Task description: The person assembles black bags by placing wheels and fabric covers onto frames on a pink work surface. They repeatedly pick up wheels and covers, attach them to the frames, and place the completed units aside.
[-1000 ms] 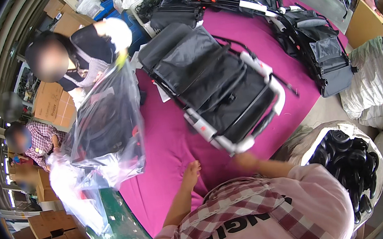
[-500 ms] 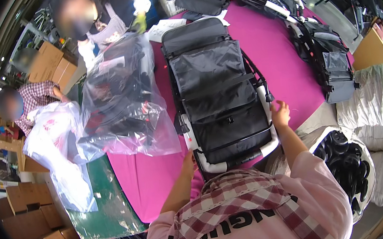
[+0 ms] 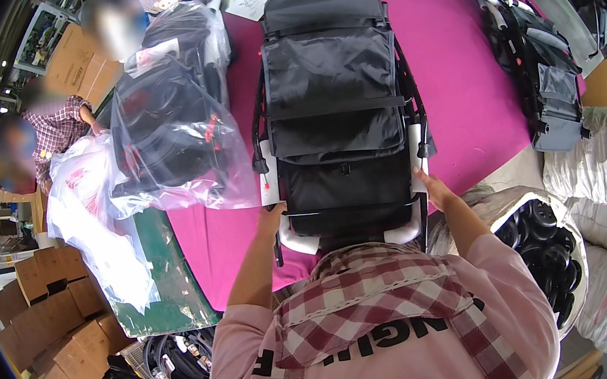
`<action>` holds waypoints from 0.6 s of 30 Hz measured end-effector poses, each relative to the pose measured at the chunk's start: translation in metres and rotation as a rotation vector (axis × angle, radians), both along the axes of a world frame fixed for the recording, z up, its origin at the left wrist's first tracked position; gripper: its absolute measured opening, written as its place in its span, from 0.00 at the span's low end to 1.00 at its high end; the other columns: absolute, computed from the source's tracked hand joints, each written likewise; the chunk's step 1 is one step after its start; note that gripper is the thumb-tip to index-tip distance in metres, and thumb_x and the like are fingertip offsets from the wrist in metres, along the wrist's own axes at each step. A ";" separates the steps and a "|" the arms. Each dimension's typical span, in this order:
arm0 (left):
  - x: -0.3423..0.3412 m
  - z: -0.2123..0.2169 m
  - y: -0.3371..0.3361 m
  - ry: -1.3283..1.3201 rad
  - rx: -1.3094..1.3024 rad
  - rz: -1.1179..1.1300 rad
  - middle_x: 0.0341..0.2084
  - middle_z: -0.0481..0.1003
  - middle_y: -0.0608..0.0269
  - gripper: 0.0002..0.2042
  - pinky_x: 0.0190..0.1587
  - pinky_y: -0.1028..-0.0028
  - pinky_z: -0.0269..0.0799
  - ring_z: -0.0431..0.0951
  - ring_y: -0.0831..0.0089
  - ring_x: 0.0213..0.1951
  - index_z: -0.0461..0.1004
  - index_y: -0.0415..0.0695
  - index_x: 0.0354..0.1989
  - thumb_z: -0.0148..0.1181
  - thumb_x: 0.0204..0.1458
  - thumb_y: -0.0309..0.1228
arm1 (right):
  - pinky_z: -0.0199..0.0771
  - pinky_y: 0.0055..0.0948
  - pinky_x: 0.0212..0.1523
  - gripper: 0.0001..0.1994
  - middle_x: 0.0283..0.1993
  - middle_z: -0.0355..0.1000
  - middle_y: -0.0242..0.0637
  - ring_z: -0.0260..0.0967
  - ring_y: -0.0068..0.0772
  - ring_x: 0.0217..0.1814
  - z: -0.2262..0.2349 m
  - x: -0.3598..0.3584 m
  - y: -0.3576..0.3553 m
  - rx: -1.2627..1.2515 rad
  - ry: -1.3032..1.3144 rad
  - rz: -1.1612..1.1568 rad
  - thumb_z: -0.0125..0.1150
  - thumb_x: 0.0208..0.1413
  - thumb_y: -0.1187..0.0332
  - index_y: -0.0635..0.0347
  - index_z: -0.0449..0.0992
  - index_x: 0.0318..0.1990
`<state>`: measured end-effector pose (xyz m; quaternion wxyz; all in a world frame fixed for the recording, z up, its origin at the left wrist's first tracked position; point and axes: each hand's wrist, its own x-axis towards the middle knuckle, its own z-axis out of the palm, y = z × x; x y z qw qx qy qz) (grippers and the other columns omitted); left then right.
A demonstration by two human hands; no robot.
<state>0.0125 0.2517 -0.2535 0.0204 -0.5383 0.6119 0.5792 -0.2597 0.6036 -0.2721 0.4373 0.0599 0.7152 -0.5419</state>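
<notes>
A folded stroller [image 3: 333, 93] with a black fabric seat and white-wrapped frame tubes lies lengthwise in front of me on the magenta-covered table [image 3: 452, 93]. Its near end reaches my apron. My left hand [image 3: 270, 220] is closed around the left side tube, near the lower end of the white wrap. On the opposite side my right hand [image 3: 435, 189] grips the right tube, its thumb toward the black seat; part of its fingers is hidden under the frame.
Left of the stroller lies a dark bundle in a clear plastic bag [image 3: 172, 122]. Another folded stroller [image 3: 551, 80] rests at the right edge. A sack of black wheels [image 3: 536, 235] stands near right, cardboard boxes [image 3: 69, 328] at left. A co-worker in a checked shirt [image 3: 62, 129] handles plastic.
The stroller has turned from slightly slanted to straight before me. My right hand, apart from the frame with fingers spread, has come onto its tube. My left hand now wraps the left tube.
</notes>
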 end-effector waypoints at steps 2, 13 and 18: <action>0.005 -0.003 0.001 -0.022 -0.042 0.020 0.32 0.75 0.57 0.21 0.40 0.64 0.69 0.74 0.67 0.35 0.75 0.36 0.41 0.64 0.44 0.41 | 0.63 0.38 0.60 0.37 0.57 0.68 0.46 0.64 0.39 0.61 -0.002 -0.009 0.000 -0.206 -0.257 -0.036 0.59 0.55 0.42 0.68 0.64 0.60; 0.003 0.043 0.064 -0.119 -0.092 0.092 0.20 0.72 0.59 0.18 0.28 0.62 0.66 0.72 0.69 0.24 0.76 0.34 0.28 0.64 0.44 0.41 | 0.67 0.42 0.57 0.29 0.50 0.72 0.45 0.70 0.45 0.50 0.027 -0.103 0.011 -0.743 -0.387 0.102 0.60 0.48 0.57 0.67 0.67 0.55; 0.025 0.041 0.075 -0.168 -0.079 0.115 0.20 0.71 0.62 0.15 0.26 0.65 0.65 0.70 0.72 0.23 0.75 0.36 0.28 0.63 0.44 0.39 | 0.76 0.37 0.43 0.28 0.40 0.74 0.42 0.73 0.38 0.40 -0.015 -0.092 -0.015 -0.535 -0.430 -0.071 0.44 0.60 0.41 0.58 0.71 0.50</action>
